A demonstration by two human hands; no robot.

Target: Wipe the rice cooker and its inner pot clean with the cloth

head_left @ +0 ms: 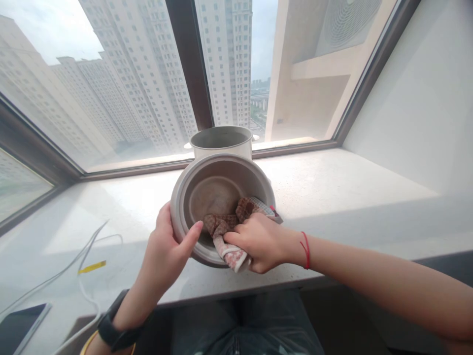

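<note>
A round metal inner pot [212,192] is tilted with its mouth toward me over the windowsill. My left hand [172,241] grips its left rim, the thumb over the edge and the other fingers behind the wall. My right hand [258,241] is closed on a patterned brown and pink cloth [221,229], which is bunched against the lower right inside of the pot. Part of the cloth hangs over the front rim. Right behind stands a white pot-like cooker body [221,140], upright, with small handles at its sides; its lower part is hidden.
The pale sill [328,197] runs along the window, whose dark frame [192,64] rises behind the cooker body. At the left lie a white cable [86,291] with a yellow tag [92,267] and a phone or tablet [24,325]. The sill's front edge is close to my body.
</note>
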